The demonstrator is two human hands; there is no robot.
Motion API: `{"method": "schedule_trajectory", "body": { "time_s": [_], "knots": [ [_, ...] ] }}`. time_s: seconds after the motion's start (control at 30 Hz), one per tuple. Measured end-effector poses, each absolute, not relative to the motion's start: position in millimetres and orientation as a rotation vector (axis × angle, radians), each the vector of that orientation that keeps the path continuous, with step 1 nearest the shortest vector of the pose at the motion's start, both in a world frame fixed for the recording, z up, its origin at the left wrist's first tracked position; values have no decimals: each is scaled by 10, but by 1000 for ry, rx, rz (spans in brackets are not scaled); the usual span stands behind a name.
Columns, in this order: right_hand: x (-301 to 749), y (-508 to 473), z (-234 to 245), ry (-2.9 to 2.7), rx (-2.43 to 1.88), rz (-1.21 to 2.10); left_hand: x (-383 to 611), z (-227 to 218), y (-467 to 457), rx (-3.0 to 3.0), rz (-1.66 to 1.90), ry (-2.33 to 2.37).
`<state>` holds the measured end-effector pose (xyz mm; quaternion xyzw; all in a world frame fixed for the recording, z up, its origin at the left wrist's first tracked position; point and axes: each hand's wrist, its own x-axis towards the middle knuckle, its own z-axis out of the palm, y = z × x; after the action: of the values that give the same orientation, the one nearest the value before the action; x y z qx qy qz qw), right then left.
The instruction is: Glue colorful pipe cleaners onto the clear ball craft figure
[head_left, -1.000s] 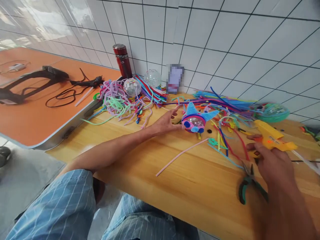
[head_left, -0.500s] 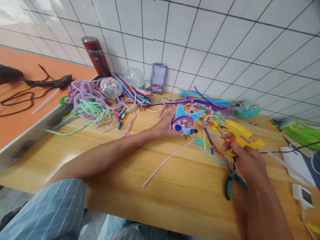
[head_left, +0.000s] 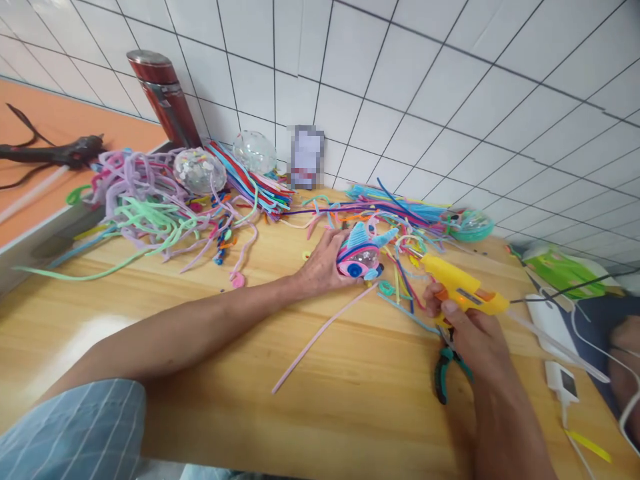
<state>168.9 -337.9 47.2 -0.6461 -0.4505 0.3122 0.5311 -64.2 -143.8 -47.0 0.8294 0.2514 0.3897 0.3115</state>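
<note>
My left hand [head_left: 323, 267] is wrapped round the side of a small pink and blue pipe-cleaner animal figure [head_left: 361, 257]. The figure has a clear ball body, light blue pointed ears and dark blue round eyes. My right hand [head_left: 467, 330] grips a yellow glue gun [head_left: 463, 287] by its handle, its metal nozzle pointing left towards the figure but apart from it. A clear glue stick [head_left: 560, 343] juts from the gun's back. Beneath the right hand lie pliers with black and teal handles [head_left: 443, 377], their jaws partly hidden. A pink pipe cleaner [head_left: 320, 340] lies in front of the figure.
Tangled lilac and green pipe cleaners [head_left: 150, 213] lie at left near a clear ball [head_left: 200, 171] and a red thermos [head_left: 165, 100]. A phone [head_left: 307, 157] leans on the tiled wall. More pipe cleaners [head_left: 400, 203] lie behind the figure. The gun's black cord [head_left: 555, 295] runs right.
My right hand has raised the glue gun a little off the table, so its nozzle now shows. The whole view has shifted; my left hand still holds the figure.
</note>
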Motion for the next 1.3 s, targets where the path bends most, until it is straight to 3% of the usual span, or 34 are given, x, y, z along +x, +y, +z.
{"method": "schedule_trajectory", "body": {
  "time_s": [0.77,1.03,1.3],
  "knots": [
    [1630,-3461,394,-1202,-1607,763,-639,-477,-1434,2202,1079,593],
    [1604,-3436,616,-1332,-1762,709,-632,-458,-1463,2240,1098,581],
    [1564,-3458,486,-1555,-1960,575,-579,-551,-1432,2227,1175,552]
  ]
}}
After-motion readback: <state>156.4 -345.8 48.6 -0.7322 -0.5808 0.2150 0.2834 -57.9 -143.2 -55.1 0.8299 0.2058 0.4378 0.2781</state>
